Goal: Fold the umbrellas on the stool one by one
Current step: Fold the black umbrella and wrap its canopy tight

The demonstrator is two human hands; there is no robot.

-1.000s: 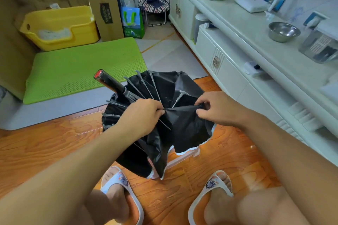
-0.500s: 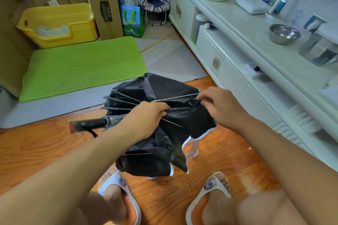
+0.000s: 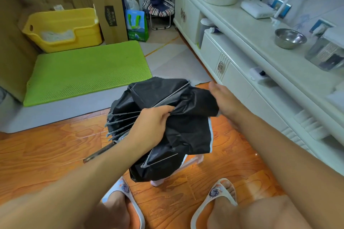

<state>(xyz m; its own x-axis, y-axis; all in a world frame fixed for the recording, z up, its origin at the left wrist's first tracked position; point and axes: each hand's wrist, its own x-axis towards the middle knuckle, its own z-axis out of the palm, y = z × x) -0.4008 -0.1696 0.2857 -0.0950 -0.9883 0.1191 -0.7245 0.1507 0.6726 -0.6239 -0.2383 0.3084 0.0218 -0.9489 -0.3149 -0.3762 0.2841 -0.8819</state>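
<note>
The black umbrella is held up in front of the person, above the wooden floor, its canopy bunched and its metal ribs fanning out past the left hand. That hand grips the gathered fabric and ribs, fingers curled round them. The handle juts out below the left wrist. The right hand lies flat against the canopy's far side, fingers straight. Below the left hand, a pale stool peeks from under the fabric. Beyond both hands lies a green mat.
</note>
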